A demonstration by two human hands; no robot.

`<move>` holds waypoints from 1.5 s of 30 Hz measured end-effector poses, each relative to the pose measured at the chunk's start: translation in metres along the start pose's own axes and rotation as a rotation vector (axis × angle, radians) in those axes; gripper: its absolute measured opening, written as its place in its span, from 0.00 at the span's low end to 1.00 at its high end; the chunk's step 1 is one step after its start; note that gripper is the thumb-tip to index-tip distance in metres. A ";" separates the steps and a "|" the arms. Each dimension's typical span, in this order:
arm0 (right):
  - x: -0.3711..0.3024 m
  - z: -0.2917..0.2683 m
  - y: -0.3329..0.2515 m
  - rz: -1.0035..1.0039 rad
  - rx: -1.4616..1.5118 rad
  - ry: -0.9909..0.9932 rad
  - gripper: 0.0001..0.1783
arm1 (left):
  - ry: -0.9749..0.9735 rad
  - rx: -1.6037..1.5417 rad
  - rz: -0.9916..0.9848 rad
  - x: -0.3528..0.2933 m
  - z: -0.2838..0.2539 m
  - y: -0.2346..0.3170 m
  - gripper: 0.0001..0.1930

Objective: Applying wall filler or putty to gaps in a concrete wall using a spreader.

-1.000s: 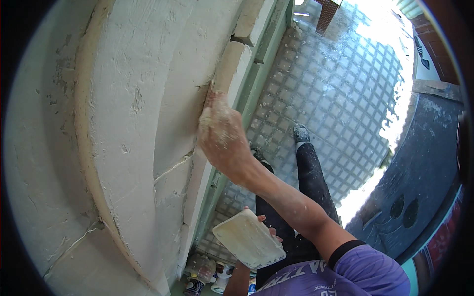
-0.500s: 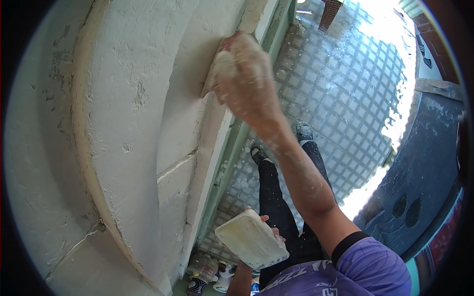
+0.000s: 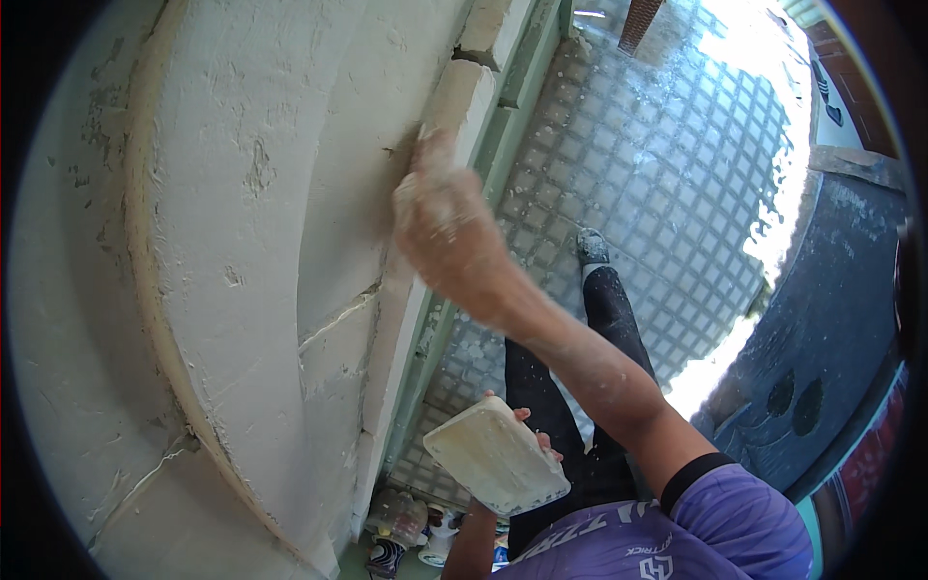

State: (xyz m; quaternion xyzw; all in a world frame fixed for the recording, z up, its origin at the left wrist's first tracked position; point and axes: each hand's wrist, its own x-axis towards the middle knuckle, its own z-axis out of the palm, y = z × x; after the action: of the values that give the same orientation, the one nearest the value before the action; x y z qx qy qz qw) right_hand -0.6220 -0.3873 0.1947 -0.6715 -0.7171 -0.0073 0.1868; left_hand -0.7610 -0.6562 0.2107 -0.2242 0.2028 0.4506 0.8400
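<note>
So your left hand (image 3: 547,447) is wrapped round the edge of a flat, round-cornered rectangular board (image 3: 495,457), off-white and smeared, held low by your purple shirt (image 3: 749,522). Your right hand (image 3: 448,220), crusted white, is curled up at the rough plaster wall (image 3: 242,184) beside some chipped, blocky edging (image 3: 458,101); honestly can't tell what it's gripping.

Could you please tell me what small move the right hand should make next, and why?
Perhaps slide the right hand along the pale ledge toward the dark gap: that pale-smeared hand is at the ledge's wall-side edge, the gap looks unfilled, and the left hand holds the board out of its way.
</note>
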 end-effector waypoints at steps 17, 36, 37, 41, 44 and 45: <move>-0.003 -0.035 0.020 0.305 0.776 0.358 0.05 | -0.034 0.062 0.030 -0.011 -0.002 0.006 0.41; 0.026 -0.020 0.047 0.278 0.290 0.198 0.05 | -0.028 0.101 0.053 -0.015 -0.013 0.010 0.48; 0.039 -0.016 0.054 0.283 0.277 0.201 0.05 | -0.027 0.078 0.040 -0.014 -0.015 0.009 0.48; 0.051 -0.014 0.060 0.128 0.539 0.328 0.08 | 0.022 0.052 0.041 -0.017 -0.013 0.013 0.47; 0.039 -0.038 0.077 0.225 0.820 0.264 0.06 | -0.042 0.058 0.030 -0.013 -0.011 0.013 0.45; 0.035 -0.047 0.082 0.222 0.613 0.119 0.06 | -0.041 0.058 0.027 -0.012 -0.009 0.013 0.45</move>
State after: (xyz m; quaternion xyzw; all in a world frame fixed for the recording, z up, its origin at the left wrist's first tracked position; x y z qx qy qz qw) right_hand -0.5312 -0.3583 0.2285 -0.6565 -0.5961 0.1900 0.4215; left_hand -0.7793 -0.6632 0.2070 -0.1878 0.2014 0.4605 0.8439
